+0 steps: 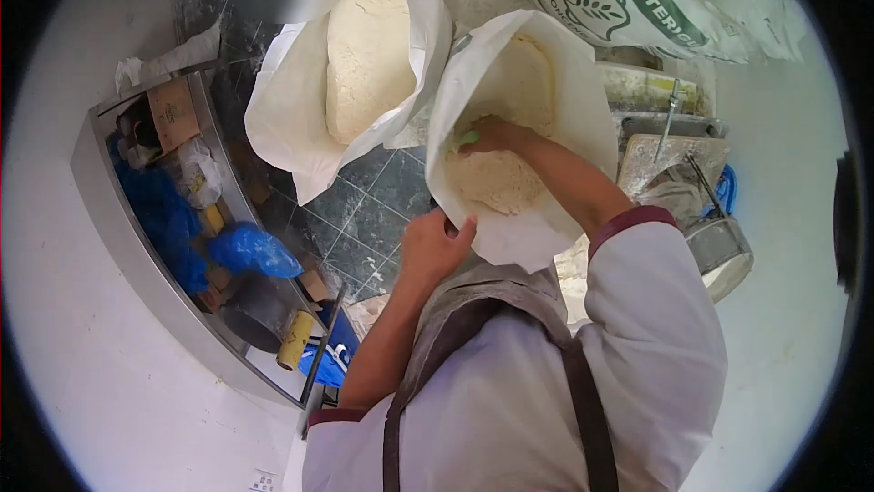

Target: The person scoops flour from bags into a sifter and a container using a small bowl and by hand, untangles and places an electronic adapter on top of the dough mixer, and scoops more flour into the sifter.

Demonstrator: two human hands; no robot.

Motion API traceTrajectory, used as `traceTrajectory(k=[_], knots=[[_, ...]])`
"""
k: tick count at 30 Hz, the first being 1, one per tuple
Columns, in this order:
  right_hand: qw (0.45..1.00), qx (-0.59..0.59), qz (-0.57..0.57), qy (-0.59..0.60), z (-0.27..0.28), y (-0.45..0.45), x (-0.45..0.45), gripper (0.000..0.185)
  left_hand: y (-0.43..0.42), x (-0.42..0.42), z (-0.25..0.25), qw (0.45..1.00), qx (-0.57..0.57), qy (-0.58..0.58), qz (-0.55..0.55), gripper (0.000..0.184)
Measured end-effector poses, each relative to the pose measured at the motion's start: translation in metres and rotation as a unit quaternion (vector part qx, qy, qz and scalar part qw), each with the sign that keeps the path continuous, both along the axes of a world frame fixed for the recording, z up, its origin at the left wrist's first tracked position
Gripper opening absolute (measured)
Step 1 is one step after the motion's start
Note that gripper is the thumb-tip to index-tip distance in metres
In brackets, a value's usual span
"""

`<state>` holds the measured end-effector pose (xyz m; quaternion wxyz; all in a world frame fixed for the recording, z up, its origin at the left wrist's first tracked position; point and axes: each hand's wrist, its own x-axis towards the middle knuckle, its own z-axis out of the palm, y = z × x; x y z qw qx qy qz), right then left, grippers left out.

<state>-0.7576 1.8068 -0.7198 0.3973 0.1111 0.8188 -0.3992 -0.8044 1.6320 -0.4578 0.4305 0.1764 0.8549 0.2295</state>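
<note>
My right hand (492, 133) reaches down into an open white sack (569, 73) that holds pale flour (501, 184). The fingers are closed around a small light-green object (468, 138), mostly hidden by the hand, its kind unclear. Beside the near left side of this sack is my left hand (435, 244), its fingers curled and its thumb raised against the sack's outside. A dark bit shows between thumb and fingers; what it is I cannot make out. Left of this sack stands a second open white sack (273, 128), with a big pale mound of flour (369, 55) inside.
A printed flour sack (628, 0) lies at the upper right. Below it are a board (678, 153) and a metal pot (719, 251). On the left, a metal-framed shelf unit (118, 192) holds blue plastic bags (255, 249). Dark tiles (355, 219) cover the floor.
</note>
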Motion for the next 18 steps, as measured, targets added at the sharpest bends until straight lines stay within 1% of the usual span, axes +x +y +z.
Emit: traceTrajectory(k=[1,2,4,5,7,8,10,11,13,14,16,17,18], knots=[[0.998,0.037,-0.028,0.031,0.006,-0.001,0.007,0.077,-0.003,0.005,-0.002,0.999,-0.027,-0.024,-0.023,0.029],[0.998,0.041,-0.032,0.031,0.004,-0.001,0.01,0.077,-0.005,0.009,-0.003,0.999,-0.023,-0.024,-0.027,0.029],[0.989,0.095,-0.064,0.093,-0.009,-0.006,0.018,0.074,-0.01,0.014,-0.003,1.0,-0.003,-0.014,0.012,0.026],[0.989,0.094,-0.065,0.094,-0.004,-0.002,0.013,0.074,-0.011,0.012,-0.004,1.0,-0.003,-0.013,0.011,0.026],[0.997,0.047,-0.063,0.022,0.016,0.008,-0.003,0.071,-0.016,0.007,-0.002,0.998,0.009,-0.04,0.04,0.025],[0.997,0.044,-0.063,0.022,0.011,0.008,-0.003,0.071,-0.018,0.007,0.0,0.998,0.006,-0.04,0.041,0.025],[0.992,0.056,-0.094,0.07,0.004,0.016,-0.004,0.068,-0.018,0.004,0.004,0.999,-0.019,-0.031,0.008,0.025],[0.991,0.055,-0.095,0.071,0.002,0.016,0.0,0.068,-0.017,0.004,0.007,0.999,-0.019,-0.031,0.007,0.025],[0.991,0.038,-0.111,0.064,0.001,0.021,0.005,0.065,-0.01,0.007,0.012,0.998,-0.001,-0.051,0.037,0.024],[0.991,0.041,-0.111,0.064,0.01,0.021,0.009,0.065,-0.01,0.008,0.014,0.998,0.001,-0.051,0.037,0.024],[0.98,0.024,-0.191,0.048,0.033,0.028,0.015,0.064,-0.007,0.005,0.011,1.0,0.01,-0.019,0.007,0.024],[0.98,0.031,-0.191,0.053,0.041,0.031,0.018,0.064,-0.008,0.003,0.009,1.0,0.018,-0.016,0.007,0.024],[0.974,0.01,-0.222,0.05,0.044,0.034,0.02,0.061,-0.008,-0.001,0.006,1.0,-0.004,0.001,-0.014,0.025]])
